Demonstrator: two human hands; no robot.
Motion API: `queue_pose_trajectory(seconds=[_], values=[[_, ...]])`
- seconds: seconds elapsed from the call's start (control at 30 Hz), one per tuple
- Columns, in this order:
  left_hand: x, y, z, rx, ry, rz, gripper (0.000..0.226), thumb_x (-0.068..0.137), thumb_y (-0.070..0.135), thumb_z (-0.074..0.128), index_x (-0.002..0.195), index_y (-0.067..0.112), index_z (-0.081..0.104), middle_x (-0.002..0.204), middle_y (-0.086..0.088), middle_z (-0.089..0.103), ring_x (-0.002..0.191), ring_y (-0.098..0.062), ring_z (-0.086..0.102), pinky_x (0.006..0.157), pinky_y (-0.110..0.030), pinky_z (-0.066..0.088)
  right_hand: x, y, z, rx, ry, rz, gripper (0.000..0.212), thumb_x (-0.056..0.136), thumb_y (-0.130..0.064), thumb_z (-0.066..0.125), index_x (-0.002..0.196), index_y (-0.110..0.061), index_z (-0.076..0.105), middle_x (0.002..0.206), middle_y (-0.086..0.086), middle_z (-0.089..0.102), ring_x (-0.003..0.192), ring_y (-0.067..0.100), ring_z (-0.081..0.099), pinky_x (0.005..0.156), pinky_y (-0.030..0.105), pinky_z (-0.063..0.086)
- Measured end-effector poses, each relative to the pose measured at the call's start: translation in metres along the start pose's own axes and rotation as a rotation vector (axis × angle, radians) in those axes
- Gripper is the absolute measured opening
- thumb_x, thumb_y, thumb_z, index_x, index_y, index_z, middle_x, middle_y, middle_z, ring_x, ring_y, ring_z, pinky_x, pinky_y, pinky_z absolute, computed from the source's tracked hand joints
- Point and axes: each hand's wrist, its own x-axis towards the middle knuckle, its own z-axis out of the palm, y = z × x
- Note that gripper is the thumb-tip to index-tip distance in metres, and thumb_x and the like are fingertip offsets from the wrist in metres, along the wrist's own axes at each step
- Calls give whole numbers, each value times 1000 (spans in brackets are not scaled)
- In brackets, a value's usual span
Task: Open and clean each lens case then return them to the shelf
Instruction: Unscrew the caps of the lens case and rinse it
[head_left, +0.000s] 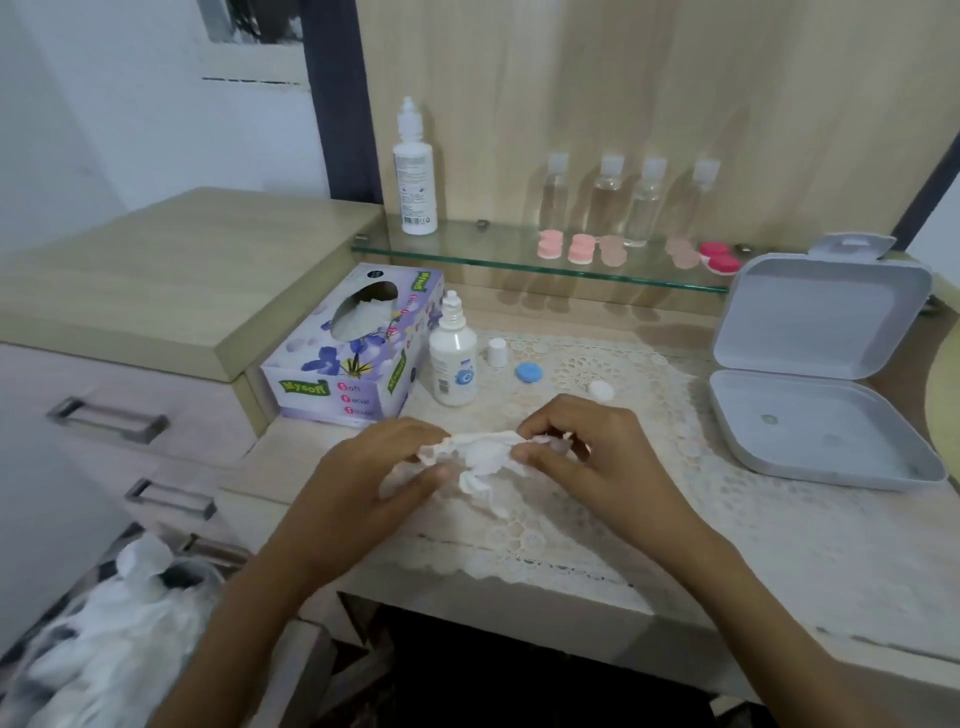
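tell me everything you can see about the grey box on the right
The grey box is a plastic-looking clamshell with rounded corners, lying open on the desk's right side. Its base rests flat; the lid stands up behind it, a hang tab on top. Inside the base only small unclear spots show.

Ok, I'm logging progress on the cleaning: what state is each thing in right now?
tissue, crumpled, pinched by left hand and right hand
small solution bottle, upright, uncapped
white bottle cap, off, standing on lace mat
blue lid, off, on mat
white lid, off, on mat
grey box, open, lid raised
tissue box, open
lens cases on glass shelf, closed
tall bottle, capped
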Motion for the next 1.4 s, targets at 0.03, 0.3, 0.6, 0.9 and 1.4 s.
queue_pose_trajectory(seconds=[0.03, 0.3, 0.6, 0.9, 1.4], values=[[-13, -3, -9, 6, 31, -30, 33, 89, 50, 51, 107, 26, 65, 107, 18, 64, 99, 1, 58, 84, -25, 47, 3, -8, 10, 28, -21, -16, 7, 83, -20, 71, 88, -16, 70, 81, -14, 63, 73, 2, 55, 65, 7, 35], [-103, -36, -90, 96, 246, -268, 19, 85, 43, 54, 100, 36, 64, 106, 26, 62, 98, 6, 59, 85, -7, 41, 37, -74, 112, 176, -158, -111, 7, 81, -17, 72, 84, -11, 70, 81, -6, 64, 74, 3, 54, 64, 9, 37], [-208, -121, -114, 125, 385, -758, 37, 85, 15, 70, 83, 50, 57, 87, 25, 65, 88, -9, 63, 72, -25, 46, 62, -134, 246, 121, -336, -85, 9, 84, -18, 66, 90, -11, 67, 86, 3, 68, 80, 16, 61, 72, 26, 49], [-280, -181, -98, 143, 398, -979, 26, 83, 7, 67, 98, 27, 67, 96, 14, 67, 89, -9, 62, 78, -30, 48, 55, -129, 377, -92, -618, 24, 8, 87, -8, 57, 92, -8, 63, 92, 8, 65, 88, 23, 60, 75, 32, 49], [-325, -212, -79, 16, 340, -1149, 30, 85, 5, 64, 114, 13, 63, 106, 4, 61, 97, -12, 55, 80, -18, 37, 25, -100, 479, -74, -843, 226, 28, 84, -16, 69, 110, -7, 66, 111, 11, 66, 103, 26, 61, 83, 28, 47]])
